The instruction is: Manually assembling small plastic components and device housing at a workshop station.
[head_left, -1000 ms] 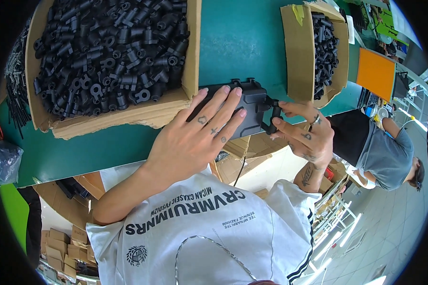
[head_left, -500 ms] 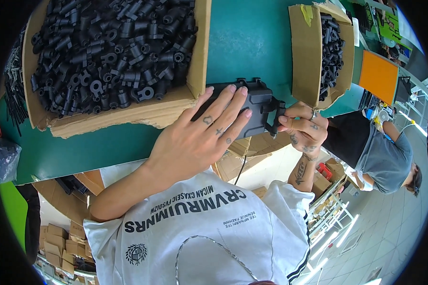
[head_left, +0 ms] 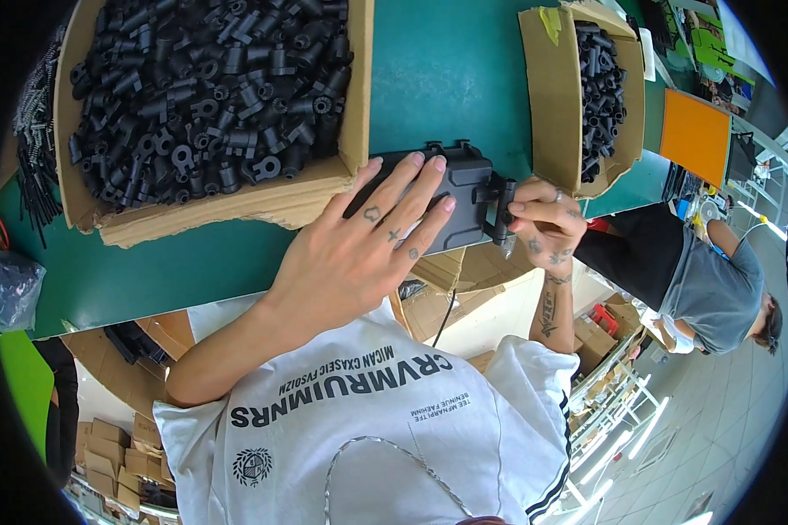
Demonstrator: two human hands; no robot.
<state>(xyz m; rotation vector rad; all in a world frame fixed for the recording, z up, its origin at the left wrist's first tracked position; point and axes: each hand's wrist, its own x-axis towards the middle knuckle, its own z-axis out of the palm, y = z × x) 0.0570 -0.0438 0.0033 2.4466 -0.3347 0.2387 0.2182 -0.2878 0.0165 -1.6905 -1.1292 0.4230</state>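
1. Head view, edges: a large carton (head_left: 236, 213) heaped with black parts (head_left: 210, 96) is filling the upper left of the frame, and a narrower carton (head_left: 553, 118) is standing at the upper right. The front edge of the green tabletop (head_left: 451, 74) is running across the middle of the frame, bending with the lens.

2. Head view, open room: a bare green strip is stretching between the cartons up to the top edge. The larger carton's lower right corner is sitting right by the left hand (head_left: 346, 241); the narrower one is ending just above the right hand (head_left: 550, 223).

3. Head view, grip: a black case (head_left: 466, 199) is lying at the frame's centre, near the table's front edge; whether it is overhanging, I cannot tell. The left hand is resting flat on it, fingers spread and covering its left part. The right hand is pinching the black handle (head_left: 502, 212) at the case's right end between thumb and fingers.
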